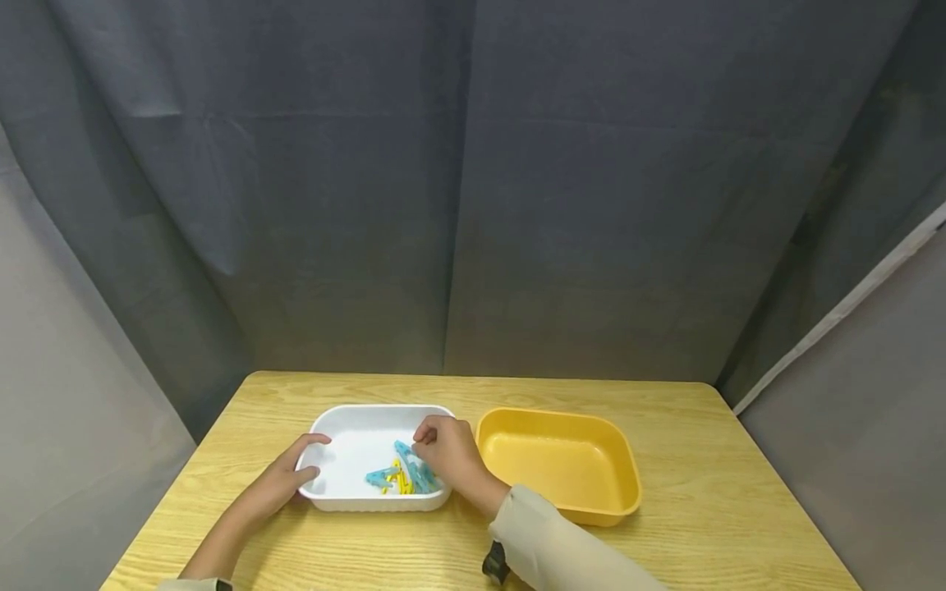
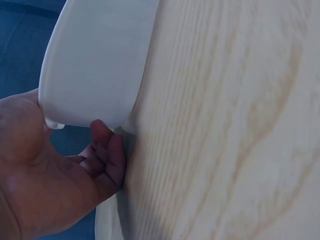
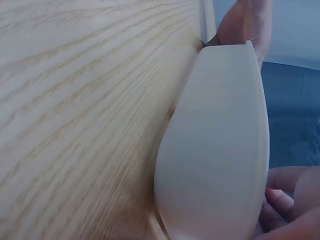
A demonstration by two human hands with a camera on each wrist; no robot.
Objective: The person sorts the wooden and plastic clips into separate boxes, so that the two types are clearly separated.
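A white plastic tray [image 1: 347,502] lies on the table at left of centre. Light-blue pieces [image 1: 382,477] and small yellow pieces [image 1: 405,484] are heaped in its right part; their exact kind is too small to make out. My left hand [image 1: 279,483] grips the tray's left end, and in the left wrist view its curled fingers [image 2: 116,155] are against the outer wall. Over the tray's right end, my right hand [image 1: 451,450] reaches in with bent fingers just above the blue pieces. Whether anything is between those fingertips is hidden; the tray wall [image 3: 215,140] blocks them in the right wrist view.
A yellow-orange tray [image 1: 624,468] stands just right of the white one, close to my right forearm. Both rest on a wood-grain table [image 1: 709,476]. Grey curtains [image 1: 458,205] hang behind and at both sides.
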